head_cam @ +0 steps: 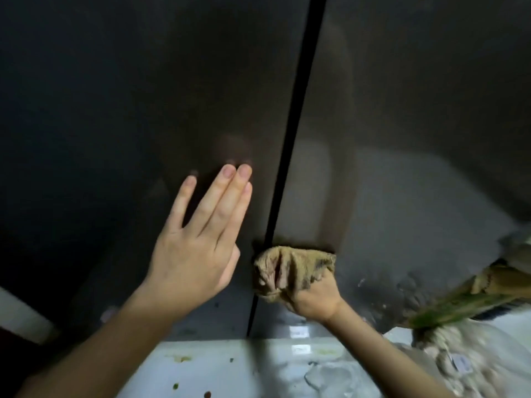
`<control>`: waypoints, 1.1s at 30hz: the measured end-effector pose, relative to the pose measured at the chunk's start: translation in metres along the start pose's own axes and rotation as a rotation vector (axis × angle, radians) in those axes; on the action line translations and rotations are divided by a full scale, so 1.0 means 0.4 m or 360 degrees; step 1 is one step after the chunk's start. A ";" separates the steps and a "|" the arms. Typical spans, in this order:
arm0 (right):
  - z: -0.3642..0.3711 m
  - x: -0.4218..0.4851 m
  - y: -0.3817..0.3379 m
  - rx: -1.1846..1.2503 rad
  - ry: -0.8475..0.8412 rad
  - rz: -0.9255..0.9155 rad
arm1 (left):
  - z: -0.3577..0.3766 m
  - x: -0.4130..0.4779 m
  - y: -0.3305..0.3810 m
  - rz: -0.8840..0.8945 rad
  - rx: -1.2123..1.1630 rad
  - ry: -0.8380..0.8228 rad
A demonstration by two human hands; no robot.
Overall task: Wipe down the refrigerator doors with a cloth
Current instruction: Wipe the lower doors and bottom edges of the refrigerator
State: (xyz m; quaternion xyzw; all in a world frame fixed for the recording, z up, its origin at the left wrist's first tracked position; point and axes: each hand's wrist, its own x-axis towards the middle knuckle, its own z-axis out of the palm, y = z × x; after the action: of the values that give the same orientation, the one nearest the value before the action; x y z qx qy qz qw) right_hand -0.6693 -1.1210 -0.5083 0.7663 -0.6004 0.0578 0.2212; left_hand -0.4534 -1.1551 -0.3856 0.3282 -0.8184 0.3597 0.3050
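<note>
My right hand (313, 300) clamps the bunched cloth (290, 268) over the door seam (290, 124); smeared right door (416, 139) lies rightward, nearest it; left hand (189, 254) fingers (227, 202) straight, flat on left door (115, 96).

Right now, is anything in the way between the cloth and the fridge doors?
Nothing visible. The right hand holds the cloth against the doors, across the dark gap between them. Only the left hand, flat on the left door beside the cloth, would block wiping that way.
</note>
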 end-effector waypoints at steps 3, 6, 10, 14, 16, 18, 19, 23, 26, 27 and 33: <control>-0.063 -0.010 0.060 -0.0062 0.0150 -0.0277 | -0.006 -0.009 0.002 -0.0008 -0.0073 -0.0010; -0.174 0.050 0.092 0.0198 0.0556 0.0010 | -0.012 -0.006 0.012 -0.0047 -0.0107 -0.0004; -0.247 0.114 0.044 -0.0107 0.1036 -0.0126 | -0.004 -0.001 0.027 -0.0151 -0.0175 0.0047; -0.069 -0.014 -0.007 -0.0116 -0.0168 0.0154 | 0.000 -0.004 0.026 -0.0144 -0.0170 0.0056; -0.034 -0.048 0.030 -0.0191 -0.0499 -0.0199 | -0.002 -0.004 0.020 -0.0133 -0.0144 0.0014; -0.081 -0.054 0.070 -0.0287 -0.0496 -0.0539 | -0.018 -0.007 0.016 -0.0117 -0.0151 -0.0029; -0.122 -0.039 0.092 -0.0326 -0.0187 -0.0601 | -0.031 -0.007 0.013 -0.0116 -0.0182 -0.0043; -0.320 0.070 0.132 -0.0058 0.0668 -0.0158 | -0.058 -0.005 0.017 -0.0108 -0.0411 0.0067; -0.358 0.107 0.122 -0.0130 0.0850 0.0012 | -0.043 -0.023 0.049 -0.0222 -0.0647 0.0149; -0.334 0.105 0.110 -0.0213 0.0870 -0.0042 | -0.032 -0.036 0.062 -0.0278 -0.0725 0.0156; -0.138 -0.041 0.089 -0.0477 0.0079 -0.0050 | 0.012 -0.075 0.119 -0.0448 -0.0942 0.0214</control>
State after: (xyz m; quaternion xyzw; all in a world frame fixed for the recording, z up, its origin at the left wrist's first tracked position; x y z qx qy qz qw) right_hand -0.6976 -1.0903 -0.4552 0.7322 -0.5847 -0.0171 0.3488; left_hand -0.4729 -1.1243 -0.4290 0.3108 -0.8121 0.0815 0.4871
